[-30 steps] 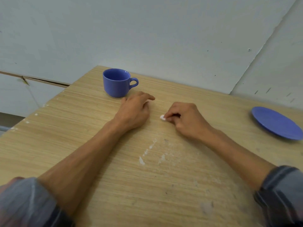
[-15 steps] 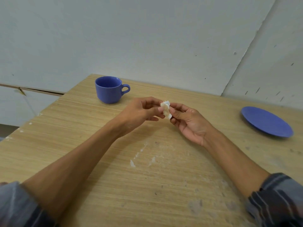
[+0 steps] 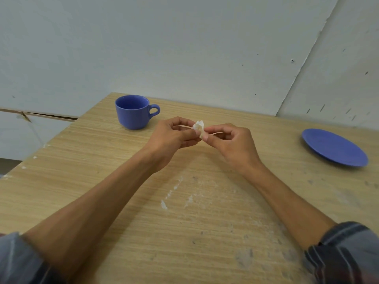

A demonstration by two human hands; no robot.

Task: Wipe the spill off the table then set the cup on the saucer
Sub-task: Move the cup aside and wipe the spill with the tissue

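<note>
A blue cup (image 3: 133, 111) stands upright at the far left of the wooden table (image 3: 82, 173), handle to the right. A blue saucer (image 3: 334, 147) lies bare at the far right. Above the table's middle, my left hand (image 3: 172, 138) and my right hand (image 3: 231, 142) meet, both pinching a small crumpled white tissue (image 3: 199, 128) between fingertips. White smears and specks (image 3: 166, 203) mark the table nearer me, under my forearms.
A pale wall rises right behind the table's far edge. The table's left edge drops off beside the cup, with a lower ledge (image 3: 41, 115) beyond it. Grey scuff marks (image 3: 244, 257) dot the near right of the tabletop.
My right hand lifted the tissue off the table, and my left hand came up to grip it too. Both hands now hold it in the air.
</note>
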